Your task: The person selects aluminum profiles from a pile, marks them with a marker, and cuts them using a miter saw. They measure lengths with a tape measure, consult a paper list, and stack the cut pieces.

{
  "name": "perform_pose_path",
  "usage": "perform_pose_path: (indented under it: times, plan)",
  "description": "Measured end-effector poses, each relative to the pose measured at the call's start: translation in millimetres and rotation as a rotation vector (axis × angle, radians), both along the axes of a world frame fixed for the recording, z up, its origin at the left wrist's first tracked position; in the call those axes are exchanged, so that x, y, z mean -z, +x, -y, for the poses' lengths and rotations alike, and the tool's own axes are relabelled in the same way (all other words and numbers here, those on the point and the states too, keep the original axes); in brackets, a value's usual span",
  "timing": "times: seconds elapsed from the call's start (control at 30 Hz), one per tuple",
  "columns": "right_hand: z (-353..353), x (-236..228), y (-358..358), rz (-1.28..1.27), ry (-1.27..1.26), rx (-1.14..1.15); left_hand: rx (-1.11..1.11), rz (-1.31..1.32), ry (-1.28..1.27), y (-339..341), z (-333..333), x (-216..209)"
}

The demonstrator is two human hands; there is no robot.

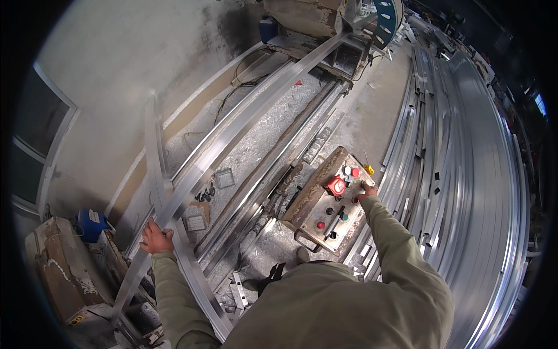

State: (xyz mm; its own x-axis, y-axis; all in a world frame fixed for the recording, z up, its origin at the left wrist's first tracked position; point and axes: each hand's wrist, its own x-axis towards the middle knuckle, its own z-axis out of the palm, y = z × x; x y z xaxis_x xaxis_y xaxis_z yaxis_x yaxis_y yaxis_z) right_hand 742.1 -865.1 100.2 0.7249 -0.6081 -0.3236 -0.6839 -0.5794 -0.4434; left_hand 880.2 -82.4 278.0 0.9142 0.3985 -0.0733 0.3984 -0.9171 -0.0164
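Observation:
A long silver aluminium profile (232, 125) runs diagonally from the saw at the far end down to the lower left. My left hand (156, 237) is on its near part, fingers curled over the edge and thumb toward the right. On the right, a worn metal control box (314, 200) carries coloured buttons, among them a big red emergency stop button (335, 186). My right hand (367, 191) is closed at the box's right edge, its thumb on the top beside a dark knob (355, 200). The other fingers are partly hidden.
Another metal bar (195, 276) crosses beneath the profile at the left. A saw head with a blue curved guard (385, 23) stands at the far end, a second worn machine housing (67, 267) at the lower left. Long stacked profiles (471, 174) fill the right side. Metal chips cover the bed.

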Motion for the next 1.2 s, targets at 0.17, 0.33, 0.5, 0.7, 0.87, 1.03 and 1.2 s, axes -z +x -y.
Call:
perform_pose_path:
  times: [0.17,0.33,0.5,0.7,0.87,1.03,1.2]
  plan:
    - [3,-2,3,-0.019,0.026,-0.001,0.022,0.026,-0.004,5,-4,8]
    - [3,12,19,-0.013,0.006,0.014,0.004,0.049,-0.039,-2,-24,16]
    - [29,45,5,0.266,0.326,-0.073,0.041,0.214,-0.003,-13,-9,4]
    - [35,54,-1,0.313,0.614,0.125,-0.013,0.272,-0.053,-20,-12,8]
    - [28,45,16,0.271,0.544,0.095,-0.039,0.287,-0.098,-22,-14,10]
    - [24,47,19,0.255,0.512,0.075,-0.040,0.312,-0.114,-16,-15,12]
    - [24,48,19,0.246,0.494,0.068,-0.032,0.408,-0.035,-16,-16,21]
